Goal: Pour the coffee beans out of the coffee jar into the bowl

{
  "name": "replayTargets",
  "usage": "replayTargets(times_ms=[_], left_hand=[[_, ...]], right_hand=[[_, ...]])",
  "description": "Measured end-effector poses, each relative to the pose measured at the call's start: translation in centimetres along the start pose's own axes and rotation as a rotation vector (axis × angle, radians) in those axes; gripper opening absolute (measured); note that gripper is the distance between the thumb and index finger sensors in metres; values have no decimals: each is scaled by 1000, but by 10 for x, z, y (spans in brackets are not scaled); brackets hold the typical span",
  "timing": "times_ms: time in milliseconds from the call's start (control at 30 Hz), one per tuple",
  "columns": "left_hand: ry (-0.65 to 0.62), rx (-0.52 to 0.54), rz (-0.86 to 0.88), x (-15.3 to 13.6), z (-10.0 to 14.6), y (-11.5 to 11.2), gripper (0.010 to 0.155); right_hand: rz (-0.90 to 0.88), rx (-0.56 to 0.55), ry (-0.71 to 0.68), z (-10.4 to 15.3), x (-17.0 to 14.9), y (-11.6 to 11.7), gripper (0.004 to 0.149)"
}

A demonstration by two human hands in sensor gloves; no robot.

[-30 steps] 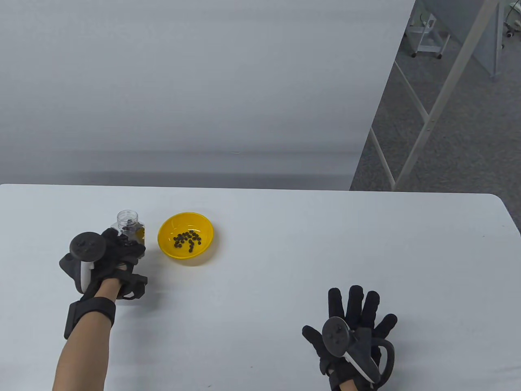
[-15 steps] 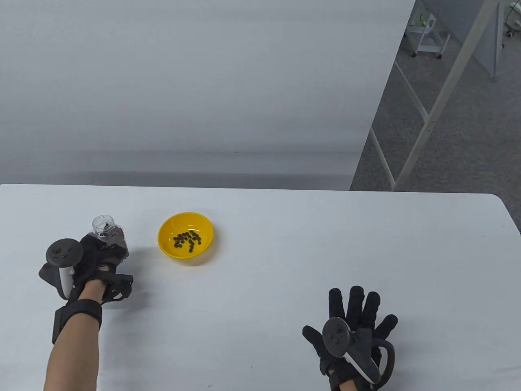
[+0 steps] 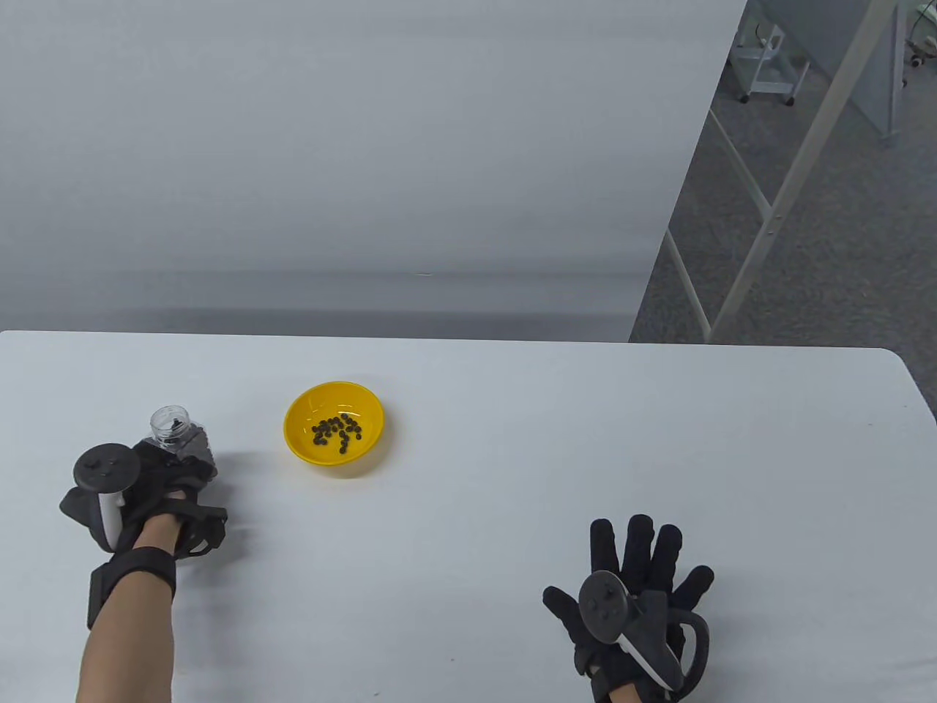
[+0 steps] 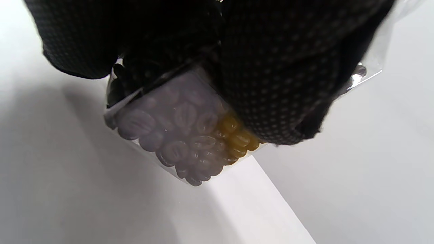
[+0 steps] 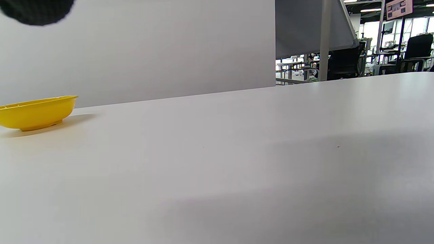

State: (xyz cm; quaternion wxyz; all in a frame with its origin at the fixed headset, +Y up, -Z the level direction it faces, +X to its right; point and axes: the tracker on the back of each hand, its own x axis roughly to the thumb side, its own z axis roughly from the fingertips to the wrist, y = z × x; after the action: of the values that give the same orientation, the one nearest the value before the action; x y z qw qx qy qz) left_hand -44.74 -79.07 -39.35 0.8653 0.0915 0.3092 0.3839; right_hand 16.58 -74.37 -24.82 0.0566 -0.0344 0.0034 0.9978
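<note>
A yellow bowl point(image 3: 333, 427) sits on the white table with several coffee beans point(image 3: 337, 430) in it; it also shows in the right wrist view point(image 5: 37, 112) at the left edge. My left hand point(image 3: 172, 476) grips a clear, uncapped coffee jar point(image 3: 174, 433) upright at the table's left, well to the left of the bowl. In the left wrist view the jar's base point(image 4: 179, 135) shows beans pressed against it, just above the table. My right hand point(image 3: 644, 578) rests flat on the table near the front, fingers spread, holding nothing.
The white table point(image 3: 512, 476) ends at a rounded right corner point(image 3: 904, 366). A grey partition wall point(image 3: 351, 161) stands behind it. White frame legs point(image 3: 768, 220) stand on the floor at the far right.
My left hand has carried the upright jar leftward and a little toward me, away from the bowl. The right hand has not moved.
</note>
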Motion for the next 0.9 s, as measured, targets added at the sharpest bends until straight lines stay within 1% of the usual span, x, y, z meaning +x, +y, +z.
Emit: replayTargets(times_ms=[67, 300, 467, 600, 700, 800, 900], left_hand=[[2, -22, -14, -1, 0, -2, 94], [-9, -33, -47, -5, 3, -7, 95], [24, -47, -64, -7, 8, -8, 96], [43, -85, -45, -8, 11, -7, 96], [36, -113, -24, -10, 15, -2, 104], [8, -90, -27, -8, 22, 7, 107], [-31, -73, -66, -5, 31, 17, 109]], right_hand=[[2, 2, 0, 0, 0, 0, 100], [1, 7, -4, 0, 1, 1, 100], [-1, 24, -11, -1, 2, 4, 100], [-5, 20, -18, -1, 2, 5, 100], [-6, 22, -21, -1, 2, 5, 100], [-7, 15, -28, 0, 3, 3, 100], [-12, 11, -33, 2, 3, 2, 100]])
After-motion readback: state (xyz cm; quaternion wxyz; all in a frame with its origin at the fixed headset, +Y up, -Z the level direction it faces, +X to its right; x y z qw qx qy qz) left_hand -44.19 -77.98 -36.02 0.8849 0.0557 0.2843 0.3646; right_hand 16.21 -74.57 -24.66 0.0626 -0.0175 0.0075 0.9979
